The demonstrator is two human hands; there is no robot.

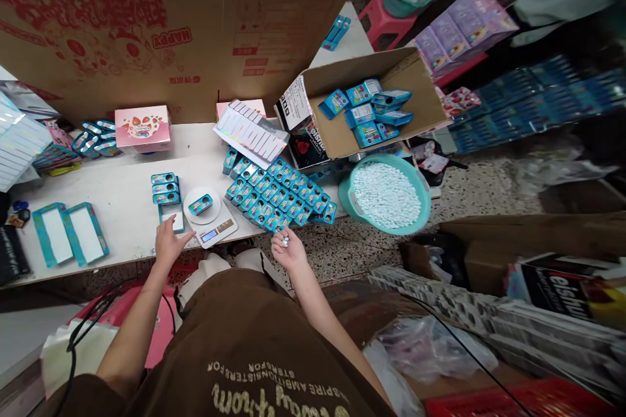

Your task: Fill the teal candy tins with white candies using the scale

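Observation:
My right hand (288, 249) pinches a few small white mints at the front edge of the white table (122, 208), just below a large pile of blue tins (276, 194). My left hand (169, 241) is open, its fingertips close to a short stack of blue tins (166, 189). Beside that stack stands a digital kitchen scale (210, 221) with one blue tin (200, 204) on its round white pan. A teal basin (345, 199) full of white mints sits past the table's right end.
A cardboard box (372, 114) of blue packages stands behind the pile. Flat blue-and-white card packaging (68, 234) and a pink box (143, 128) lie on the table. Cardboard forms a wall behind it. Stacked printed cartons and a red crate lie low at right.

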